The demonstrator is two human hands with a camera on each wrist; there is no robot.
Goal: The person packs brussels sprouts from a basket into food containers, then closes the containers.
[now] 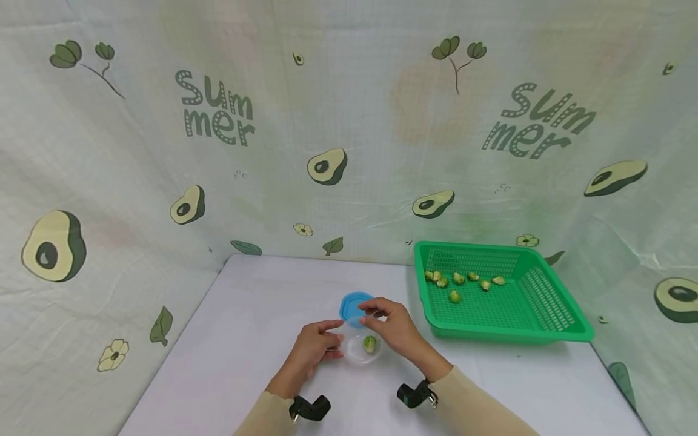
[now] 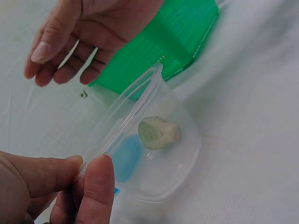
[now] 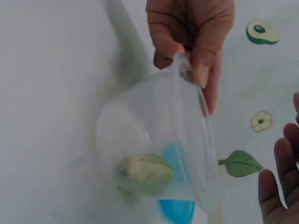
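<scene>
So, left hand (image 1: 315, 345) has the rim of a clear cup (image 1: 353, 352) pinched between thumb and fingers, gripping it at the cup's left side. Right hand (image 1: 392, 326) is off the cup: fingers loosely bent, gripping nothing, held above the cup's right side, palm toward the cup. Left wrist view shows a gap between its fingertips and the rim.

1 sprout (image 1: 370, 344) lies inside the cup, low down against the clear wall, green end and pale stem end both visible in the wrist views. Can't tell if the cup's base touches the table (image 1: 272, 303).

Blue lid (image 1: 351, 302) is on the table just beyond the cup, off it; part of the lid shows through the clear plastic.

Green basket (image 1: 523, 309) sits on the table, right of the hands, well apart from the cup. 8 sprouts (image 1: 458, 278) in it by my count, most toward the far left, 1 nearer than the rest.

Table cover is white. Behind it: pale cloth (image 1: 262, 181) with avocados, leaves, flowers and 2 "summer" prints. Sleeves (image 1: 480, 406) are beige, 2 black wrist cams (image 1: 312, 408) strapped on.
</scene>
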